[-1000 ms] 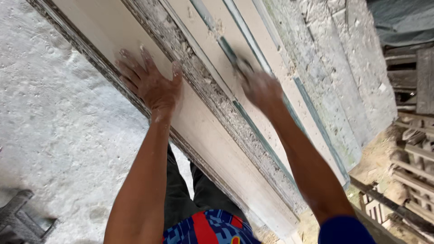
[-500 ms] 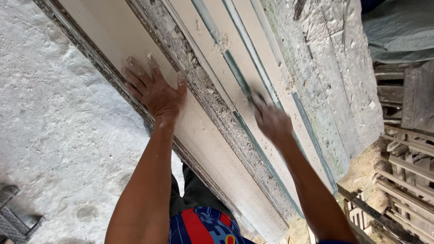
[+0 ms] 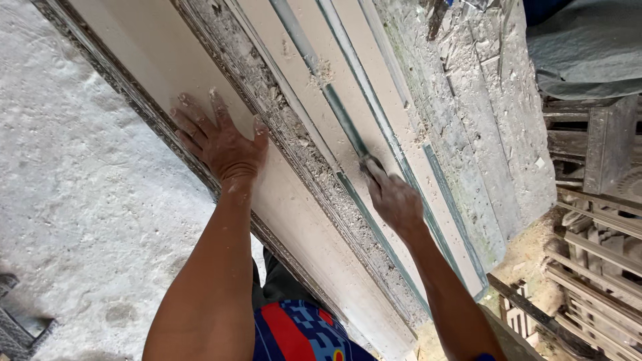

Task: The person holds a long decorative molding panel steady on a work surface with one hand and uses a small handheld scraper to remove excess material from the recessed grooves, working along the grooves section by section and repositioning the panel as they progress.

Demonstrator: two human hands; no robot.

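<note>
A dusty workshop floor [image 3: 73, 200], white with plaster powder, lies under a long mould bench that runs diagonally across the view. On it sits a long pale plaster strip [image 3: 287, 200], a cornice length with crusted, crumbly edges, and beside it a mould [image 3: 374, 113] with grey-green grooves running its length.

The left hand [image 3: 221, 144] lies flat on the strip, fingers spread, palm pressing down; it grips nothing. The right hand [image 3: 394, 200] is closed around a small tool [image 3: 364, 160] whose tip rests in one groove of the mould; what kind of tool it is cannot be told, as the fist hides most of it. A little heap of scraped crumbs [image 3: 326, 69] sits further up the same groove.

The strip looks stiff but brittle, likely heavy for its length and apt to snap if lifted by one end; it would be better borne from beneath at two well-spaced spots, off the thin crusted edges. Its surface looks chalky, not slippery.

To the right stand stacked wooden frames [image 3: 595, 254] and a grey tarpaulin [image 3: 588, 47].
</note>
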